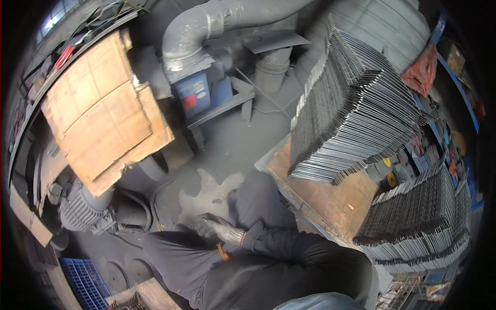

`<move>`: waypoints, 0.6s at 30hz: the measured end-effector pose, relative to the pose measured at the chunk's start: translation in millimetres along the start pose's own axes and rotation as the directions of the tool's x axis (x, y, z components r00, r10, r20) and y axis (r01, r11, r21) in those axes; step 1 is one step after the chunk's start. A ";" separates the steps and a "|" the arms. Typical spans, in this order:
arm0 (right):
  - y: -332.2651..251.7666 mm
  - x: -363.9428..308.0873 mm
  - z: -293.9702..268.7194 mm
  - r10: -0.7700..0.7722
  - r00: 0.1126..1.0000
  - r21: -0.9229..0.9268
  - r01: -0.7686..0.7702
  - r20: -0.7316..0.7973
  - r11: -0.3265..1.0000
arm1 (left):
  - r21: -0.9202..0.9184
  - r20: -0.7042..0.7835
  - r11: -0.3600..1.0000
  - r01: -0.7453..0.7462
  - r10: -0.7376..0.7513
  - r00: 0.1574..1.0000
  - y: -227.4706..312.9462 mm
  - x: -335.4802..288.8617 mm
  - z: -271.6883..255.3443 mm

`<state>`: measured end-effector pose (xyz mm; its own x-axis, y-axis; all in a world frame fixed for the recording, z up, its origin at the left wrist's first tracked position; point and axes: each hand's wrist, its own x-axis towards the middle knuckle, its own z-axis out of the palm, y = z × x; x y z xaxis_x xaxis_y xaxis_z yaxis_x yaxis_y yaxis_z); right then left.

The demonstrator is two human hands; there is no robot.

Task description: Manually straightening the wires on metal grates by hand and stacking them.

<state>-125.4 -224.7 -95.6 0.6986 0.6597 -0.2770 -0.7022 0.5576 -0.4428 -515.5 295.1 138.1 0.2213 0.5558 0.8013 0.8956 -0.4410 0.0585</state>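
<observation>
To my right, the metal stack (pixel 356 124) stands on a board (pixel 330 206). The grey plate (pixel 206 198) is just beyond my gloved right hand (pixel 219 227); I cannot tell whether its fingers grip anything. I cannot make out my left hand.

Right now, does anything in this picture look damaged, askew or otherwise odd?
The cardboard at the left looks damaged: its right and lower edges are torn and ragged. The stacked dark sheets at the right seem uneven, though the lens may exaggerate that.
</observation>
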 end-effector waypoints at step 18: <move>-14.4 -12.7 12.6 0.058 0.986 -0.052 -0.067 -0.153 0.996 | -0.144 0.684 0.937 0.318 -0.137 0.716 -117.3 -17.4 128.6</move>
<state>-125.8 -234.7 -75.0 0.6691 0.6062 -0.4298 -0.7394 0.4853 -0.4666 -574.8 427.8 40.7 0.2994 0.9408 0.1587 0.8540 -0.3384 0.3953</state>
